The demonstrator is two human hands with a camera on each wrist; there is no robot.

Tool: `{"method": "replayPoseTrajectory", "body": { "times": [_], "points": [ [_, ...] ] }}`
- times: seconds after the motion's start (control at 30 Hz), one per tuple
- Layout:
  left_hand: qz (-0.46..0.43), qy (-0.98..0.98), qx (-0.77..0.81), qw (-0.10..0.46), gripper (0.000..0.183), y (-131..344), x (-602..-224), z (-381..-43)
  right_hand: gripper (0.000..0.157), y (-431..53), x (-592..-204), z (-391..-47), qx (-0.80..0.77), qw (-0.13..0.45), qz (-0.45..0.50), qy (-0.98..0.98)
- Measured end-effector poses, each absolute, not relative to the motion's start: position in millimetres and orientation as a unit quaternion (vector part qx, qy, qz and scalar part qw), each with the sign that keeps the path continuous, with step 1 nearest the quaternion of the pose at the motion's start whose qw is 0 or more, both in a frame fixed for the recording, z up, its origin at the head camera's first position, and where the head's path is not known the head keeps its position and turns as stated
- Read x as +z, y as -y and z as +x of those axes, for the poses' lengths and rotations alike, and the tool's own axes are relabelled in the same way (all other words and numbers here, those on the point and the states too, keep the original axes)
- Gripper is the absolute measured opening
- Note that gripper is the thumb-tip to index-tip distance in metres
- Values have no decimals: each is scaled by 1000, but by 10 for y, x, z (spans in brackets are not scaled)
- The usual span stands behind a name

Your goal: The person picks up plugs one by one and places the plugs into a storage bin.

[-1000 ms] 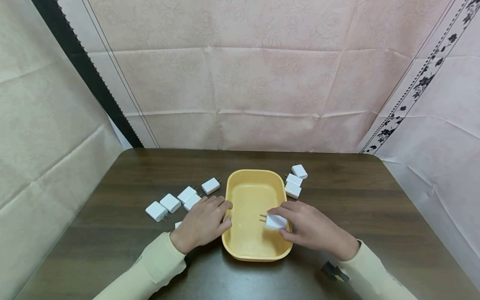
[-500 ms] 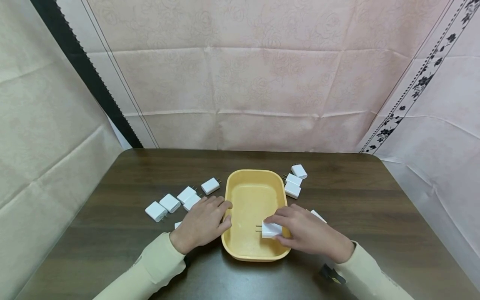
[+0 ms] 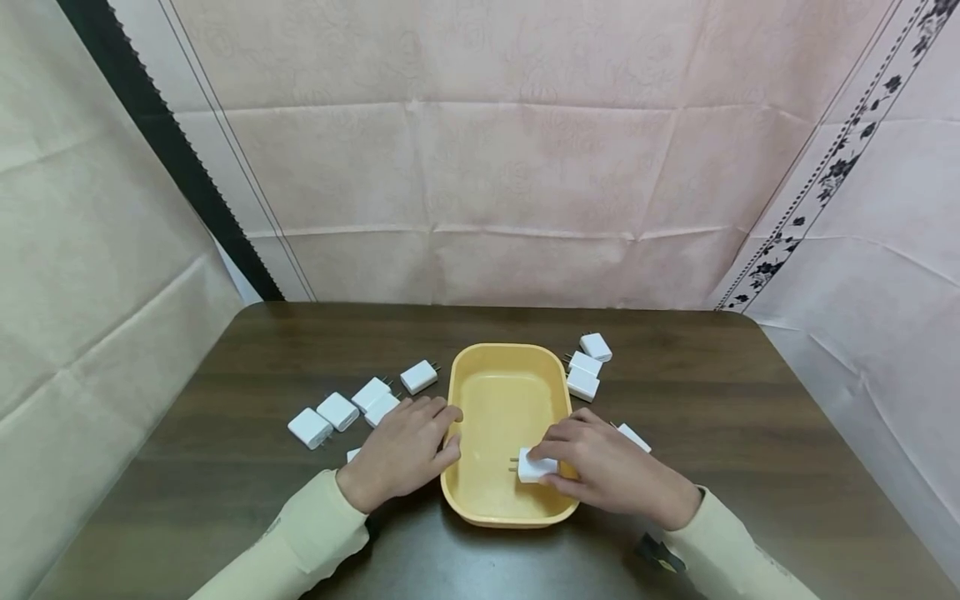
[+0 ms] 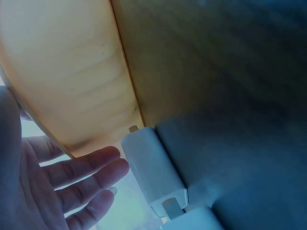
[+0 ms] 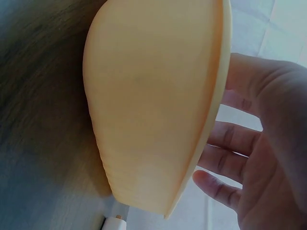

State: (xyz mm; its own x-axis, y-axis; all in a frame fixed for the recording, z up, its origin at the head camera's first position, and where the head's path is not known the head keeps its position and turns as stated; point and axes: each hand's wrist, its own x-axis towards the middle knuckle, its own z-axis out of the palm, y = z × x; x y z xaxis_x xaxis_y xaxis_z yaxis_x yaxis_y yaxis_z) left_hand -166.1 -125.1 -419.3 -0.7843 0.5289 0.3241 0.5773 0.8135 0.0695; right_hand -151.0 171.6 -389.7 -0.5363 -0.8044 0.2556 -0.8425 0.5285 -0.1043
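White adapter (image 3: 531,472) is being held above the brown worktop (image 3: 675,375), which is carrying everything. On this surface the yellow tray (image 3: 506,400) is standing, its longer sides running away from the person. The left hand (image 3: 408,446) is resting at the left rim with loosely stretched fingers, and it is gripping no adapter. The right hand (image 3: 611,467), clearly the nearer one, is reaching over the right rim and is pinching the white adapter between thumb and fingers. Loose adapters (image 3: 337,411) are lying outside the tray on both sides (one is partly hiding behind the right hand). As I am judging it, the deciding relation is this: the held adapter is sitting at the left of the right hand, in the tray's near right part, its long axis is running across the tray, and its two prongs (image 3: 514,460) are pointing toward the left wall. Whether it is touching the tray floor, I cannot tell.
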Motion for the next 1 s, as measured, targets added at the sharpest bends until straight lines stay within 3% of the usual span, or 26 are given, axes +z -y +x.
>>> {"method": "replayPoseTrajectory", "body": {
  "times": [0.47, 1.0],
  "points": [
    [-292, 942, -87, 139, 28, 1248, -4194, -1664, 13, -1701, -3930, -1514, 101, 103, 499, 854],
    [-299, 937, -90, 154, 23, 1255, -4195, -1671, 12, -1707, -3918, -1498, 117, 51, 476, 870]
  ]
}}
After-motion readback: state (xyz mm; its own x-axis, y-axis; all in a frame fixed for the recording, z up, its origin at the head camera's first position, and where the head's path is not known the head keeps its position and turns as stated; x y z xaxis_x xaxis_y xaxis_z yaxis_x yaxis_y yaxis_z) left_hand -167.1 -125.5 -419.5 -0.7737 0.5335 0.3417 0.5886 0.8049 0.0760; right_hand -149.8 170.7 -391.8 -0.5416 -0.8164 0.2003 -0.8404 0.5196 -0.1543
